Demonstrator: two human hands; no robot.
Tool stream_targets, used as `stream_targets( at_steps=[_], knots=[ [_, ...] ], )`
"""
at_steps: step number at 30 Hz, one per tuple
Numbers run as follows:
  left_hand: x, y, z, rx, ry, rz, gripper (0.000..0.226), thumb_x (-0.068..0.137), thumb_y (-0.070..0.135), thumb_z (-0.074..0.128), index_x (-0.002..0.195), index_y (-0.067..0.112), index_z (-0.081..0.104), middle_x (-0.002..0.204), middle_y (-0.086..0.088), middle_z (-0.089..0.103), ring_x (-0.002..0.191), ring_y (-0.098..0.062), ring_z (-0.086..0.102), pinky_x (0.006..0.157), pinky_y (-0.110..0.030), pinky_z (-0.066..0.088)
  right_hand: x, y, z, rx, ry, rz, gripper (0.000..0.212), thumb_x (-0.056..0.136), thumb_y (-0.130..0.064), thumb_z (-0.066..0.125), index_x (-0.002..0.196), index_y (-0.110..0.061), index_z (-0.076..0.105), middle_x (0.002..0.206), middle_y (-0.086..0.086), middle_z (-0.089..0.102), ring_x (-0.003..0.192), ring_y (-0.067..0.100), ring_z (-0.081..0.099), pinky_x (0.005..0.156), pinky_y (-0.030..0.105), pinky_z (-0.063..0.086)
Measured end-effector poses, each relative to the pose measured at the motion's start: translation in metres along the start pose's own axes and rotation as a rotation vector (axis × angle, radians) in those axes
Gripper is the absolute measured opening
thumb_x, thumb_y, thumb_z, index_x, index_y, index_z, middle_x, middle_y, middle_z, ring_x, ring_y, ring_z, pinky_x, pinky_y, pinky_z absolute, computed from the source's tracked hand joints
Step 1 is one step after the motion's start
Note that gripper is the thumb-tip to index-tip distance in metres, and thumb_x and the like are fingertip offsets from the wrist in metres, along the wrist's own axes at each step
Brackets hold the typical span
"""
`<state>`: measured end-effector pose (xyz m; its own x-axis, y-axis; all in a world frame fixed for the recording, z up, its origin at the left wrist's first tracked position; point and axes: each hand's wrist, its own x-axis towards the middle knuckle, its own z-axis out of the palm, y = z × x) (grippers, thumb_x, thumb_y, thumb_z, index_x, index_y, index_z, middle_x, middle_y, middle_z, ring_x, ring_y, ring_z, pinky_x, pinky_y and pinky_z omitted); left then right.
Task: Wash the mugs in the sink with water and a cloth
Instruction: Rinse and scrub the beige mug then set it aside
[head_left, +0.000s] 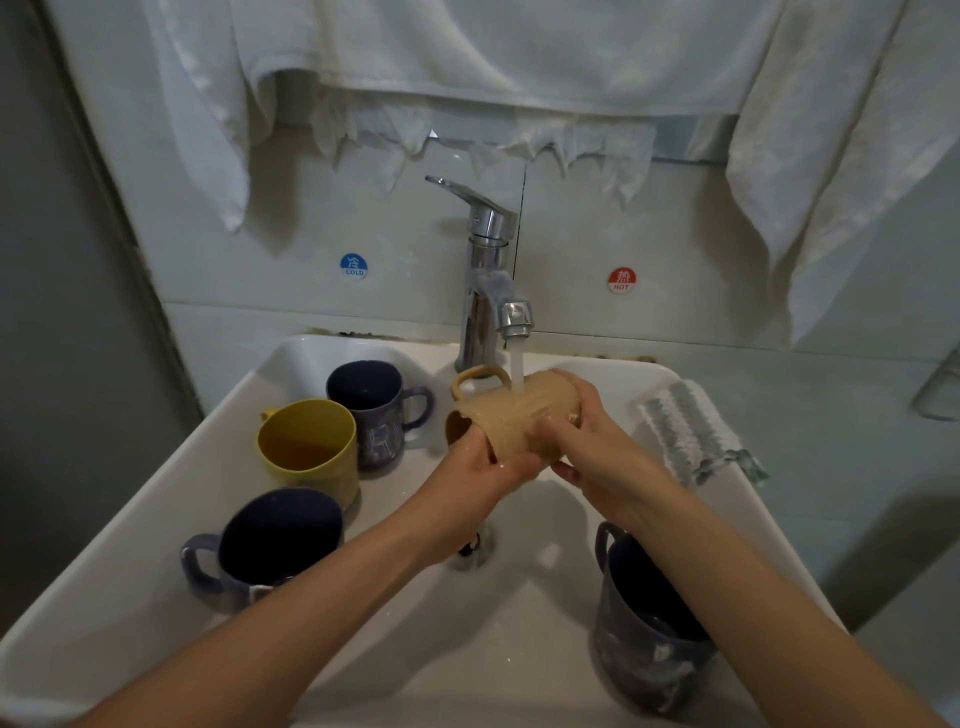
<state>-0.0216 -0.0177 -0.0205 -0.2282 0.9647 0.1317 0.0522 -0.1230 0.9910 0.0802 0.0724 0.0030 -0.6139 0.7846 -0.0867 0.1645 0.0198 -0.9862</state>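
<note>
A tan mug (511, 415) lies on its side under the water stream (517, 369) running from the chrome tap (488, 280). My left hand (475, 470) grips its open end from below, and my right hand (587, 441) grips its base end. Its handle points up and back. In the white sink (675, 525), a yellow mug (309, 444) and a dark blue mug (371, 410) stand at the back left. A second blue mug (260, 551) stands at the front left, a third blue mug (641, 623) at the front right. A striped cloth (685, 431) lies on the sink's right rim.
White towels (467, 62) hang on the wall above the tap. Blue COLD (354, 266) and red HOT (621, 280) stickers flank the tap. The drain (475, 551) sits mid-basin under my left wrist. A grey wall closes the left side.
</note>
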Motion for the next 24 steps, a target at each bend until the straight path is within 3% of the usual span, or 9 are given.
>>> stream_targets(
  at_steps=[2,6,8,13,19,24],
  knots=[
    [0.000,0.000,0.000,0.010,0.006,0.004,0.034,0.091,0.013,0.055,0.113,0.037,0.047,0.117,0.004,0.057,0.107,-0.009,0.056,0.088,-0.025,0.050,0.000,-0.001,-0.001,0.036,0.002,0.020,0.064,0.087,-0.012,0.055,0.138,-0.039,0.028,0.126,0.006,0.043,0.114,0.023,0.048,0.101,0.042,0.044],
    [0.000,-0.001,-0.002,0.000,-0.009,-0.036,0.053,0.091,0.015,0.056,0.138,0.026,0.034,0.127,0.006,0.051,0.118,-0.013,0.051,0.102,-0.034,0.043,0.001,-0.005,-0.006,0.143,-0.003,0.060,0.048,0.098,-0.017,0.043,0.139,-0.041,0.034,0.125,-0.001,0.039,0.114,0.018,0.042,0.092,0.034,0.046],
    [0.000,-0.001,-0.002,-0.015,-0.006,-0.040,0.052,0.091,0.014,0.056,0.135,0.029,0.034,0.123,0.010,0.051,0.116,-0.013,0.051,0.101,-0.033,0.043,0.000,-0.004,-0.006,0.126,-0.005,0.050,0.046,0.100,-0.021,0.040,0.141,-0.040,0.032,0.123,-0.004,0.037,0.111,0.015,0.040,0.084,0.029,0.046],
    [-0.001,-0.001,-0.001,0.005,-0.016,-0.036,0.039,0.087,0.023,0.061,0.124,0.025,0.048,0.119,0.000,0.058,0.112,-0.017,0.056,0.098,-0.037,0.047,-0.001,0.001,0.000,-0.055,0.032,-0.025,0.064,0.088,-0.022,0.057,0.140,-0.040,0.025,0.134,0.007,0.035,0.116,0.025,0.046,0.096,0.041,0.049],
    [0.000,0.002,-0.004,-0.119,-0.048,-0.023,0.044,0.089,0.008,0.055,0.119,0.037,0.042,0.124,0.003,0.053,0.116,-0.017,0.053,0.102,-0.037,0.044,-0.004,-0.006,-0.005,0.040,0.057,-0.021,0.040,0.102,-0.026,0.035,0.140,-0.037,0.035,0.140,0.000,0.034,0.113,0.013,0.036,0.092,0.033,0.044],
    [0.003,0.002,-0.011,-0.274,-0.003,-0.020,0.057,0.075,0.013,0.067,0.125,0.029,0.044,0.123,-0.002,0.054,0.113,-0.023,0.055,0.089,-0.031,0.050,-0.005,-0.005,-0.005,-0.003,0.012,-0.059,0.045,0.099,-0.025,0.042,0.142,-0.037,0.034,0.146,0.001,0.030,0.125,0.019,0.037,0.101,0.039,0.043]
  ],
)
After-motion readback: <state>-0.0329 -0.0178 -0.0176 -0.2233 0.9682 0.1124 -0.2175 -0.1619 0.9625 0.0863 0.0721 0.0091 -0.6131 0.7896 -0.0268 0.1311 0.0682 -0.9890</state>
